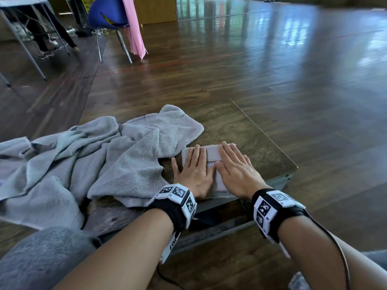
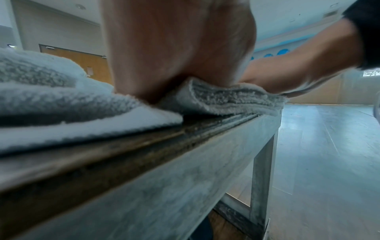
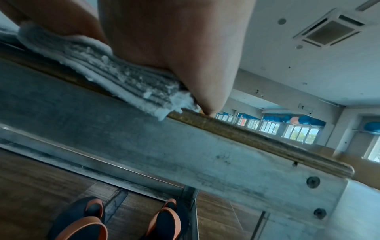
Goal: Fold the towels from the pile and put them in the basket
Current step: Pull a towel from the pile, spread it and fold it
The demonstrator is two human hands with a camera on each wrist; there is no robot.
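A small folded white towel (image 1: 212, 155) with a dark stitched stripe lies near the front right of the wooden table (image 1: 247, 130). My left hand (image 1: 193, 164) lies flat on its left half, fingers straight. My right hand (image 1: 234, 164) lies flat on its right half. In the left wrist view the folded towel (image 2: 226, 100) shows several layers squashed under my palm. The right wrist view shows the same towel (image 3: 123, 79) stacked at the table's front edge. A loose pile of grey towels (image 1: 83, 160) spreads over the table to the left. No basket is in view.
The table's front rail (image 3: 185, 146) and right corner (image 1: 293, 170) are close to the folded towel. Wooden floor surrounds the table. A blue chair (image 1: 109, 15) and pink cloth (image 1: 134, 28) stand far back left. My shoes (image 3: 90, 219) are under the table.
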